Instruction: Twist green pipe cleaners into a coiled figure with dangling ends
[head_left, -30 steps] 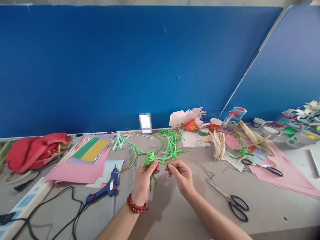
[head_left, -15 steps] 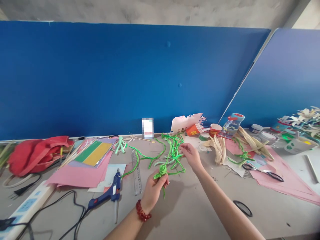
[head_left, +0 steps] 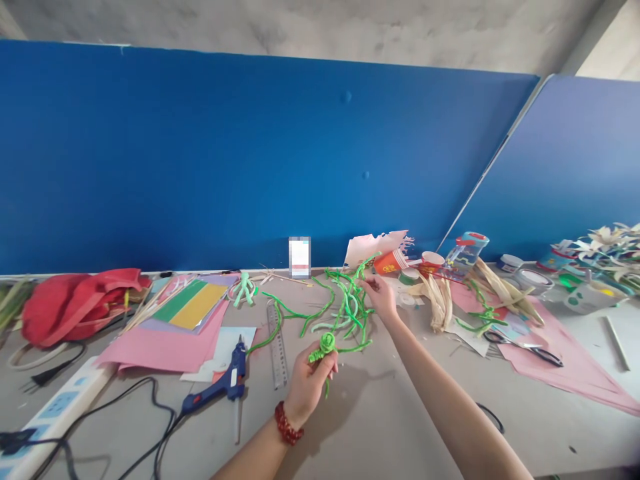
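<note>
Specimen: tightly wound green pipe-cleaner coil (head_left: 327,343)
Axis: coil face upward; tail directed downward
Left hand (head_left: 309,385): closed on coil
Right hand (head_left: 379,298): fingers curled at loose green pipe-cleaner strands (head_left: 350,313); grip cannot be told

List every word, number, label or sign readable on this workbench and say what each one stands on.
Nothing here reads clearly.
Ruler: scale marks show, numbers too small to read.
Orange paper cup: printed marks, too small to read.
Blue glue gun: white label, too blurred to read.
Upright card by the blue wall: blurred out, unreadable.
</note>
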Demonstrator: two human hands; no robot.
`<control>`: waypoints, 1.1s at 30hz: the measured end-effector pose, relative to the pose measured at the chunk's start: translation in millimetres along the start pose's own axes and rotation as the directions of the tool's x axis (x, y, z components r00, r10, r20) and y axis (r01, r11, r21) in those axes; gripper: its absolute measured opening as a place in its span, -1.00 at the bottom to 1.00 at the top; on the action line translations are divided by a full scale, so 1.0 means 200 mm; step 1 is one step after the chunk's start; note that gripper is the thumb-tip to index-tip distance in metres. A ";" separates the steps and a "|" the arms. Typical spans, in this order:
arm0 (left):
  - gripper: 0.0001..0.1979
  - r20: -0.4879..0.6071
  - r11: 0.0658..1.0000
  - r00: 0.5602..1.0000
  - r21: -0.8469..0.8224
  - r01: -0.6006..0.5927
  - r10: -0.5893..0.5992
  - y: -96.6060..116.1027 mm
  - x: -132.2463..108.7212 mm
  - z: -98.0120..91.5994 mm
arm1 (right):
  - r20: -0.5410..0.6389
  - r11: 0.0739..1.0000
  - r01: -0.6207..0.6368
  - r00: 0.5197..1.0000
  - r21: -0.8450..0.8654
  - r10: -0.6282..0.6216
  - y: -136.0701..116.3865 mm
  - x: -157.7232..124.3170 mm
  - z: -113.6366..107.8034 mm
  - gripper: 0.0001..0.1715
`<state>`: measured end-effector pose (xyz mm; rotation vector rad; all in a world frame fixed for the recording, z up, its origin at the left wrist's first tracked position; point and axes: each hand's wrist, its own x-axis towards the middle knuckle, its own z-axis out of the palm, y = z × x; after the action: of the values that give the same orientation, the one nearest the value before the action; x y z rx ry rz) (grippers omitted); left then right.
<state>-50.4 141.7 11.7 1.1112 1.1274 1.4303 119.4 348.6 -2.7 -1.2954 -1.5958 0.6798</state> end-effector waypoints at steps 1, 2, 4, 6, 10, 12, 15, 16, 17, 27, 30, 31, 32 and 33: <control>-0.65 0.003 1.000 1.000 0.000 -0.004 0.004 0.00 0.00 0.00 | -0.004 0.998 0.040 0.999 0.046 -0.040 0.00 -0.01 -0.01 -0.67; -0.64 0.004 1.000 1.000 -0.001 -0.007 0.007 -0.01 0.00 0.00 | -0.005 0.993 0.075 0.997 0.089 -0.075 -0.01 -0.01 -0.02 -0.65; -0.63 -0.004 1.000 1.000 -0.011 -0.012 0.012 -0.02 0.01 -0.01 | -0.003 0.978 0.129 0.991 0.162 -0.130 -0.02 -0.01 -0.02 -0.63; -0.63 -0.027 1.000 0.999 -0.023 -0.018 0.017 -0.03 0.01 -0.02 | -0.010 0.964 0.164 0.986 0.210 -0.166 -0.04 0.01 -0.03 -0.64; -0.63 -0.072 0.998 0.997 -0.051 -0.031 0.028 -0.03 0.03 -0.03 | -0.083 0.951 0.214 0.976 0.224 -0.200 -0.13 0.07 -0.07 -0.65; -0.63 -0.092 0.997 0.995 -0.075 -0.032 0.025 -0.03 0.04 -0.04 | -0.102 0.947 0.246 0.968 0.208 -0.229 -0.18 0.06 -0.11 -0.68; -0.63 -0.106 0.995 0.994 -0.100 -0.026 0.015 -0.01 0.04 -0.05 | -0.015 0.940 0.275 0.961 0.202 -0.278 -0.27 -0.05 -0.17 -0.73; -0.63 -0.102 0.994 0.995 -0.110 -0.025 0.014 -0.01 0.04 -0.05 | 0.051 0.939 0.276 0.955 0.206 -0.292 -0.29 -0.11 -0.19 -0.72; -0.63 -0.092 0.992 0.996 -0.123 -0.024 0.013 -0.01 0.04 -0.05 | 0.173 0.939 0.258 0.938 0.228 -0.300 -0.30 -0.17 -0.20 -0.67; -0.71 -0.136 0.990 0.984 -0.060 -0.126 0.117 0.05 0.04 -0.09 | 0.670 0.923 -0.003 0.689 0.385 -0.277 -0.35 -0.51 -0.17 -0.65; -0.68 -0.163 0.994 0.981 0.014 -0.106 0.107 0.07 0.05 -0.09 | 0.723 0.904 -0.097 0.638 0.415 -0.264 -0.37 -0.54 -0.14 -0.66; -0.67 -0.158 0.996 0.983 0.027 -0.086 0.089 0.07 0.05 -0.09 | 0.723 0.899 -0.114 0.641 0.424 -0.259 -0.37 -0.55 -0.13 -0.67; -0.66 -0.154 0.997 0.985 0.037 -0.069 0.073 0.07 0.05 -0.09 | 0.716 0.894 -0.124 0.650 0.430 -0.254 -0.37 -0.56 -0.13 -0.67; -0.66 -0.154 0.997 0.986 0.048 -0.055 0.062 0.06 0.06 -0.08 | 0.708 0.890 -0.134 0.662 0.436 -0.247 -0.37 -0.58 -0.12 -0.68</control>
<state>-69.6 149.7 22.5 1.0860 1.2495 1.5664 109.0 214.5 34.4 -0.5967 -1.9282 1.6030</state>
